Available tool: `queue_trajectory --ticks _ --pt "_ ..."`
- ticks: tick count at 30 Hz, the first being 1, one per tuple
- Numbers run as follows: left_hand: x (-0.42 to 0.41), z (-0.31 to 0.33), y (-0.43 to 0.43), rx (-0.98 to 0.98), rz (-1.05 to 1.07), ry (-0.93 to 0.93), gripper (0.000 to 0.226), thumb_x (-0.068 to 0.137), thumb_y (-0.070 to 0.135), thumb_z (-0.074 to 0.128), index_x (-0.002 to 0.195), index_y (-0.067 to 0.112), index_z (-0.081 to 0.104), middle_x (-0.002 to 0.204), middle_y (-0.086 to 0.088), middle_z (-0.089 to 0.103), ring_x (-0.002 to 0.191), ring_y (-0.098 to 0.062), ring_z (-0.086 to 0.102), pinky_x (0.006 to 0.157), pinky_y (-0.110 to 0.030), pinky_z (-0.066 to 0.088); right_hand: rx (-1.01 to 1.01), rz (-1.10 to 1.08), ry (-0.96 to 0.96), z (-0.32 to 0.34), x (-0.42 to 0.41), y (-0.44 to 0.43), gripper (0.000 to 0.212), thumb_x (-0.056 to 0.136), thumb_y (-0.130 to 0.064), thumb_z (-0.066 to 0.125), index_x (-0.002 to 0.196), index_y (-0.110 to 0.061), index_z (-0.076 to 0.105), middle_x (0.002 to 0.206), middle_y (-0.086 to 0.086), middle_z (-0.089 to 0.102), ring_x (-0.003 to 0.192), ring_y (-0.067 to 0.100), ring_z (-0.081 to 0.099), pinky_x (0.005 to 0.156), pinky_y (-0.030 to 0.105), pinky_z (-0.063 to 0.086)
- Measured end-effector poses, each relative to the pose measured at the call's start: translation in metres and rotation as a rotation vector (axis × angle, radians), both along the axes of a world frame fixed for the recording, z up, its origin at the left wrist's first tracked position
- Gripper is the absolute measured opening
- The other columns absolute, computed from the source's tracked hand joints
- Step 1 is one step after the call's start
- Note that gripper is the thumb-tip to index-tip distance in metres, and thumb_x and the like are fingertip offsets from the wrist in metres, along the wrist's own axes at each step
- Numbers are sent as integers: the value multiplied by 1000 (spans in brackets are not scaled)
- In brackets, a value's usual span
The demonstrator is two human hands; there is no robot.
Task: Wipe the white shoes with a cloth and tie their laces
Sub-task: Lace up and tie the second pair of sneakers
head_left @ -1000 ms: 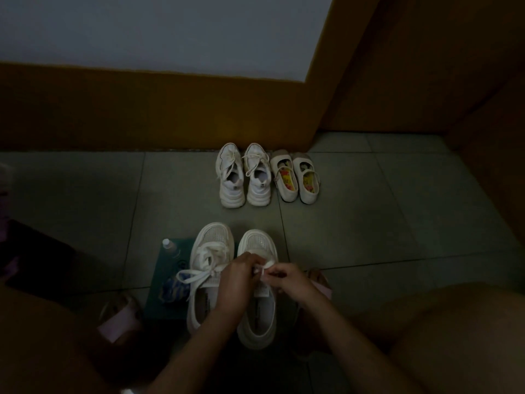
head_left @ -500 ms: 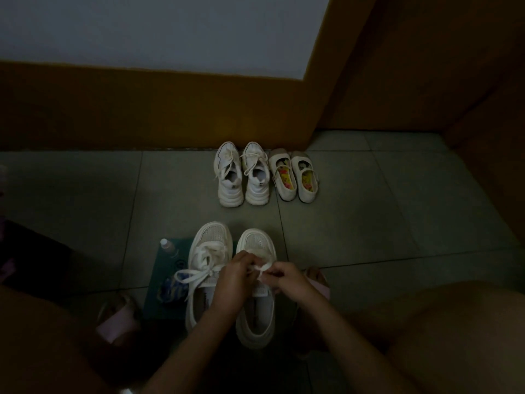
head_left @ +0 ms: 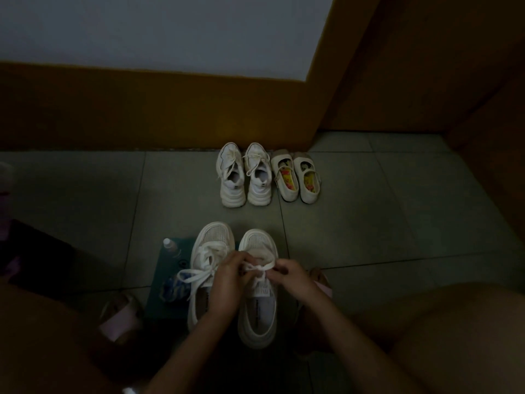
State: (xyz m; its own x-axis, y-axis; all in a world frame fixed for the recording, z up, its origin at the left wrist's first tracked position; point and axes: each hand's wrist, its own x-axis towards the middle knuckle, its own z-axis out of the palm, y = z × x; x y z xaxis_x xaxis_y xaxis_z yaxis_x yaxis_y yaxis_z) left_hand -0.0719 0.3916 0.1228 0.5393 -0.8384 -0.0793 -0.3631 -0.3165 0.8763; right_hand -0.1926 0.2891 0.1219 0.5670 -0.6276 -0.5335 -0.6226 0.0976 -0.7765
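Note:
Two white sneakers stand side by side on the tiled floor just in front of me. The left sneaker (head_left: 211, 251) has its lace tied in a wide bow. Over the right sneaker (head_left: 257, 308), my left hand (head_left: 231, 280) and my right hand (head_left: 292, 277) each pinch an end of its white lace (head_left: 257, 268), stretched between them across the tongue. A teal cloth (head_left: 164, 282) lies flat under and left of the left sneaker.
Another pair of white sneakers (head_left: 244, 174) and small strap shoes (head_left: 297, 177) stand by the brown skirting. A small bottle (head_left: 170, 245) and a blue-white wrapper (head_left: 170, 288) sit on the cloth. My knees frame both sides; pink slippers (head_left: 119, 317) show near my feet.
Both hands have stayed over the right sneaker; they have drawn slightly apart, so the lace now stretches taut between them.

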Motion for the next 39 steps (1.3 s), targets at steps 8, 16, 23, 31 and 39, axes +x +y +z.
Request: queue_trajectory --ticks 8,16,23,31,39 --pt "9 -3 7 68 5 -26 17 80 9 67 76 24 63 81 11 62 76 2 57 69 -10 41 -41 25 -15 5 0 1 13 89 -6 60 78 -13 63 73 -5 59 68 -1 51 61 4 39" --pt "10 -4 9 53 -75 -98 10 84 4 62 83 13 64 100 15 49 86 12 46 76 2 32 -70 22 69 11 -2 3 6 88 -6 60 84 -5 63 78 9 61 69 2 53 60 6 39" --pt "14 -1 18 86 4 -70 13 89 4 53 81 13 57 91 10 51 78 4 50 70 -8 39 -277 132 386 13 -16 -5 14 88 -24 60 86 -15 70 87 3 69 83 16 61 76 23 47" --pt "4 0 30 132 83 146 16 87 12 52 72 9 56 71 -7 61 70 -20 58 64 -32 46 -317 167 419 23 -17 0 12 90 -19 55 88 -16 67 85 0 66 80 12 57 67 24 39" --pt "2 11 23 107 19 258 15 84 7 63 78 20 66 78 3 69 75 -3 64 68 -15 48 -118 64 131 40 -13 7 14 87 -6 62 98 2 65 77 3 59 47 -15 50 47 2 35"
